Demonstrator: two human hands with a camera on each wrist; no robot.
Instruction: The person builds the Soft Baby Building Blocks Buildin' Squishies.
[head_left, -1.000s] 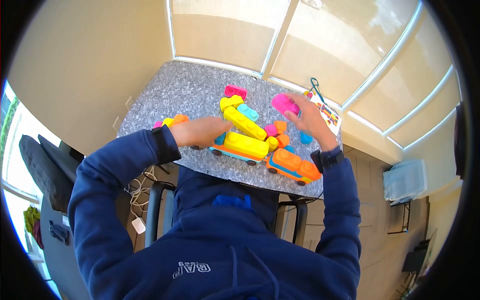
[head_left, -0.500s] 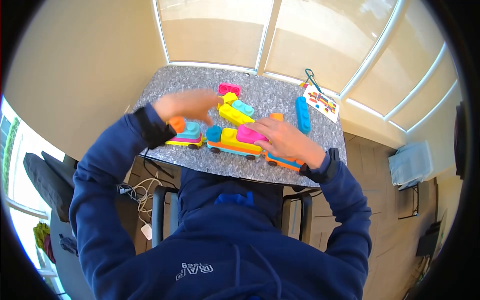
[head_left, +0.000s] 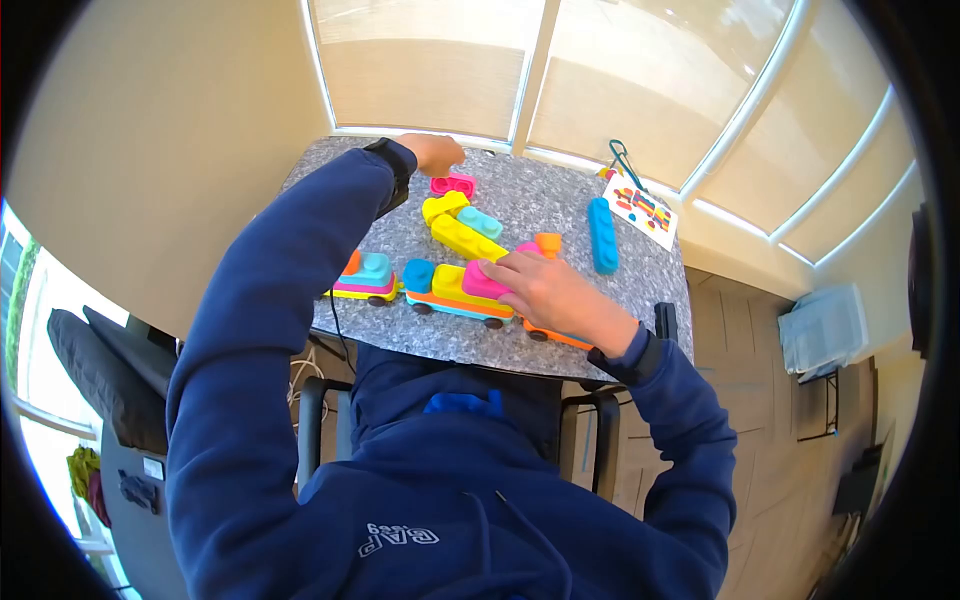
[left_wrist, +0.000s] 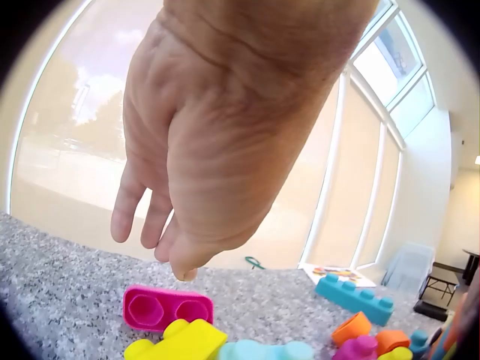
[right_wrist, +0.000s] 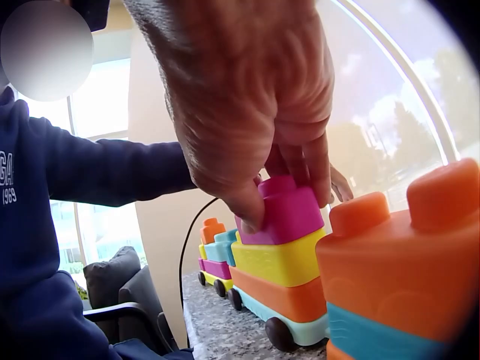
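My right hand grips a magenta toy block, thumb on one side and fingers on the other. That block sits on top of a long yellow block, stacked on the orange middle car of a toy train. At the far side of the table my left hand hangs over a pink two-stud block lying on its side, its hollow underside showing. In the left wrist view the left fingers point down, loosely bent, with nothing between them.
Near the pink block lie a yellow block and a light blue block. A long blue block and a picture card are at the right. Front and rear train cars line the granite table's near edge.
My right hand has brought the magenta block from the right onto the yellow block. My left hand has left the train and reached away, over the pink block.
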